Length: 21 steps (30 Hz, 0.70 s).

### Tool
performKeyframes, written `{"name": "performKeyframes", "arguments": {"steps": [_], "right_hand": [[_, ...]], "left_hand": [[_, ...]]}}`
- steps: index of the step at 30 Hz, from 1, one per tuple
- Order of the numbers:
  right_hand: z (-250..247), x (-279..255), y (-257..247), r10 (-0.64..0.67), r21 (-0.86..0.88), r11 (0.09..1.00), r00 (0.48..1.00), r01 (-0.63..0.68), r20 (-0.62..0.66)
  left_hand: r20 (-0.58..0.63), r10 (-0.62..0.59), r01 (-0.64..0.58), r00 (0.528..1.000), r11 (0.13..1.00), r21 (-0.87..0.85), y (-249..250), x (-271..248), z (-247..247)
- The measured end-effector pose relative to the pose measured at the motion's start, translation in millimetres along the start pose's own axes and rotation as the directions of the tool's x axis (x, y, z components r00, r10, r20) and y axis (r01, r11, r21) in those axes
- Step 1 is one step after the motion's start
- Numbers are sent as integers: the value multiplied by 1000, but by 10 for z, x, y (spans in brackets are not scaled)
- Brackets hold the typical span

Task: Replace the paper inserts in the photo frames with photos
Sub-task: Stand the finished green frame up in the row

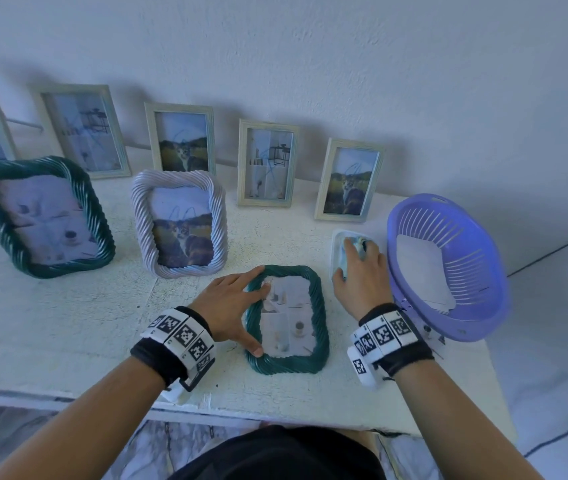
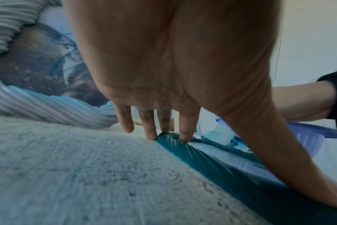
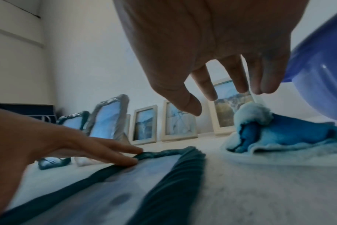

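Teal frame: a dark teal, rope-twist photo frame (image 1: pixel 320 327) is laid flat, glass up, at the front of the white painted desk (image 1: pixel 67 327), with a pale still-life print seen inside.
Left hand: the left hand (image 1: pixel 230 303) is spread flat, fingertips (image 2: pixel 184 137) pressed on the frame's far left corner and thumb on its near left edge; nothing is gripped.
Right hand: the right hand (image 1: pixel 362 278) is held loosely open over a crumpled blue cloth (image 3: pixel 279 132) in a shallow white tray (image 1: pixel 336 244); contact cannot be told.
Basket: a purple slatted plastic basket (image 1: pixel 466 306) with white sheets inside is set beside the tray.
Writing: only square black-and-white coded tags on the wristbands (image 1: pixel 185 336) are seen; no legible words.
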State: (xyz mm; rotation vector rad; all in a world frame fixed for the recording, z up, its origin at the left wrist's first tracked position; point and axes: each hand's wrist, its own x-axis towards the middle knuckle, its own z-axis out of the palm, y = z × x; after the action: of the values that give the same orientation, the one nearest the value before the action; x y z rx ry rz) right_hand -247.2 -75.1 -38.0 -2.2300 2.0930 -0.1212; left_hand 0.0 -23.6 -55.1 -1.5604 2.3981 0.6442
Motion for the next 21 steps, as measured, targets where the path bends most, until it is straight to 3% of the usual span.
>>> {"name": "performKeyframes", "arguments": {"steps": [2, 4, 8, 13, 18, 21], "right_hand": [[-12, -199, -69, -45, 51, 998, 998, 47, -45], [-12, -389, -137, -64, 171, 983, 998, 63, -1], [81, -614, -175, -68, 327, 945, 983, 9, 168], [236, -694, -246, -21, 434, 899, 983, -61, 181], [249, -642, -175, 175, 695, 664, 961, -276, 215], [138, -661, -174, 197, 839, 423, 939, -341, 282]], "left_hand": [[-5, -12, 12, 1000, 1000, -27, 6, -12, 7], [-25, -44, 42, 999, 997, -70, 23, -44, 17], [-101, -142, 132, 985, 986, -103, 83, -139, 87], [-126, -201, 159, 971, 945, -286, 189, -237, 182], [-183, -276, 163, 943, 868, -469, 292, -244, 190], [-179, -293, 166, 939, 843, -512, 329, -242, 136]]}}
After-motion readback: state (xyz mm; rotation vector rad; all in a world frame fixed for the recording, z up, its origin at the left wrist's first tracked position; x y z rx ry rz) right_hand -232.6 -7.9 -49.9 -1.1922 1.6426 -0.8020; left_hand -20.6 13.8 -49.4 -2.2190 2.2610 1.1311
